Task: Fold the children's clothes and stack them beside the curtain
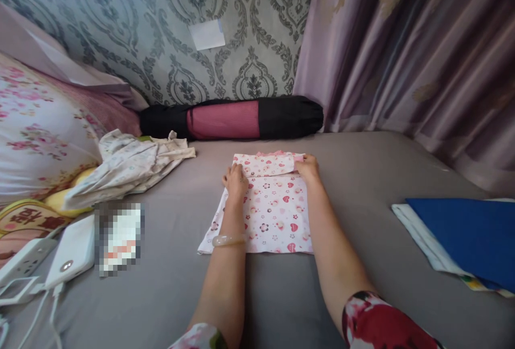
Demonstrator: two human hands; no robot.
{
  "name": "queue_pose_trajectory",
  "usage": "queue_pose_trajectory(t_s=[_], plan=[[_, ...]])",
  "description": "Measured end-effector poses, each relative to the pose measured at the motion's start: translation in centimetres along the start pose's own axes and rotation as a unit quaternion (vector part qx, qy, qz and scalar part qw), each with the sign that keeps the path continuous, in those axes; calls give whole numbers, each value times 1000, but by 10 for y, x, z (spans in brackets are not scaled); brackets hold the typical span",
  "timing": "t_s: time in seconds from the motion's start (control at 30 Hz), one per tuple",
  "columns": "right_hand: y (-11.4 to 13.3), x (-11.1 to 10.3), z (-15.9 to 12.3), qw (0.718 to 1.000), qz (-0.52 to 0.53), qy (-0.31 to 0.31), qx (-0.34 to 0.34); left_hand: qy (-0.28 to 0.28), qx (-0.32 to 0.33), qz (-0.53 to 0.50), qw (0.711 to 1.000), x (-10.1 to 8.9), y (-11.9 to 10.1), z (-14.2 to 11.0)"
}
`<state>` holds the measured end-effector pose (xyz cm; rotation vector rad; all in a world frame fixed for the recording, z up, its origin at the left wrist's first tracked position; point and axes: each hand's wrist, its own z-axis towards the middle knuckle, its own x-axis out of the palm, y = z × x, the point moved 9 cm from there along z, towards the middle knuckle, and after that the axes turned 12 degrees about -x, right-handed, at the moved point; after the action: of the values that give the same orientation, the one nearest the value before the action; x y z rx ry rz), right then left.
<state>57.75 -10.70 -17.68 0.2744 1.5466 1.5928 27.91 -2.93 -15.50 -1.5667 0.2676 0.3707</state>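
A small white garment (277,215) printed with red hearts and flowers lies flat on the bed in front of me. Its far end is folded over toward me in a band, and a pink edge (273,153) shows behind the fold. My left hand (236,178) has its fingers curled on the left end of the band. At the right end, my right hand (309,168) pinches the fold, where some pink trim shows. Exactly what kind of garment it is, I cannot tell. A pale bangle (228,240) circles my left wrist.
On the grey bed sheet (354,220), folded blue cloth (462,236) lies right. Crumpled pale clothing (137,161), a floral pillow (36,129), a white power bank (70,252) and a power strip (28,260) with cables are left. A black-and-pink roll (225,120) lies along the wall.
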Motion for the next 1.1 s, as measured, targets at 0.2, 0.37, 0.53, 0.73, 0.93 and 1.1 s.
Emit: queue_pose_trajectory(t_s=[0.2,0.37,0.53,0.73,0.93,1.1], plan=[[24,-20,-11,992,-120,-4,-32,7,40,146,988,7,-1,-1],[43,-27,-20,976,-215,26,-35,32,28,327,944,13,-2,-1],[80,-4,-29,956,-266,46,-118,48,68,401,912,26,-19,-3],[108,77,-66,900,-270,207,-273,100,190,430,877,70,-43,-18],[84,104,-77,876,-305,267,-261,95,234,435,864,79,-28,-9],[76,99,-73,878,-335,239,-246,60,269,440,855,71,-19,9]])
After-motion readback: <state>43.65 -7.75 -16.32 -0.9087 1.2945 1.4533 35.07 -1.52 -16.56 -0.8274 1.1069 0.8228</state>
